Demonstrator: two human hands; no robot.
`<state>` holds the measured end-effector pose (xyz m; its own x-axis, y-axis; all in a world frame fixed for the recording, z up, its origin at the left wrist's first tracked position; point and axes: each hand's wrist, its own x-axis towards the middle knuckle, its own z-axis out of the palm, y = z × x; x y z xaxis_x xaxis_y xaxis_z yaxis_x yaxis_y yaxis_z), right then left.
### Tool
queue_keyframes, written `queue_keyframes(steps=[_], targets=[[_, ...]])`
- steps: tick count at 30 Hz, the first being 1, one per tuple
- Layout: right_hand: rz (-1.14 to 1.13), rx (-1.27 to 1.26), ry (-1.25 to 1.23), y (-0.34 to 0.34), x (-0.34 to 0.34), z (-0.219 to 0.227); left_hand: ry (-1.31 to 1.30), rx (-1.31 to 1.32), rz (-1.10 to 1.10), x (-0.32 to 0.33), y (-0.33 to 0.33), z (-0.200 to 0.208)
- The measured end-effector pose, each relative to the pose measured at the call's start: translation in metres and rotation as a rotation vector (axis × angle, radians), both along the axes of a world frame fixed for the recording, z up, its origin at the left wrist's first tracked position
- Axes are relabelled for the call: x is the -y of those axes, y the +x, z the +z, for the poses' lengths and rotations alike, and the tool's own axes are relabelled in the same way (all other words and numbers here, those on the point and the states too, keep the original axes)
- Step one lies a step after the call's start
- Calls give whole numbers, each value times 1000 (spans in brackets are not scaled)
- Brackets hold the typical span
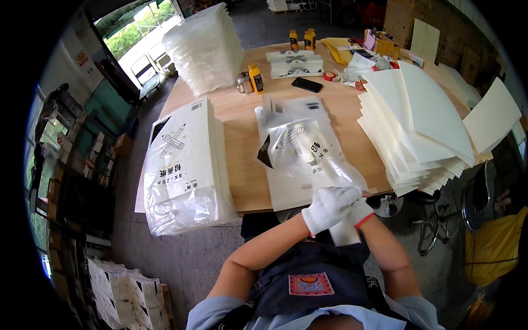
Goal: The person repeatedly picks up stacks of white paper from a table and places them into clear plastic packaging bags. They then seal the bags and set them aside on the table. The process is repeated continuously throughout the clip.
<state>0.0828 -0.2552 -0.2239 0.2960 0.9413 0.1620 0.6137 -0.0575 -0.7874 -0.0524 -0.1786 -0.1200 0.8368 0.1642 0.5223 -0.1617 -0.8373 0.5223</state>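
Observation:
My left hand, in a white knit glove, is closed at the table's near edge, its fingers curled by the right hand. My right hand, in a white glove with a red cuff, is pressed beside it, its fingers mostly hidden. A white flat piece, perhaps paper, sticks out below both hands; I cannot tell which one grips it. Just beyond lies a clear printed plastic bag with pencil drawings, wrinkled, on top of others. Its near end reaches my gloves. A stack of white paper sheets fans out to the right.
Filled printed packs are piled on the left of the wooden table. Behind rise a tall stack of plastic-wrapped packs, a yellow bottle, a black phone and rolled bags. A chair stands right.

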Motion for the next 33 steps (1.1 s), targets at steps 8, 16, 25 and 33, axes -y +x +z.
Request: queue_keyframes(steps=[8, 16, 25, 33], targets=[[-165, 570, 72, -55, 6, 47, -97, 5, 243, -59, -24, -58], [-420, 493, -351, 8, 1, -7, 206, -77, 579, -39, -101, -133], [-146, 333, -350, -46, 100, 18, -167, -177, 693, -2, -193, -78], [360, 473, -467, -87, 183, 17, -949, -534, 154, 59, -251, -68]])
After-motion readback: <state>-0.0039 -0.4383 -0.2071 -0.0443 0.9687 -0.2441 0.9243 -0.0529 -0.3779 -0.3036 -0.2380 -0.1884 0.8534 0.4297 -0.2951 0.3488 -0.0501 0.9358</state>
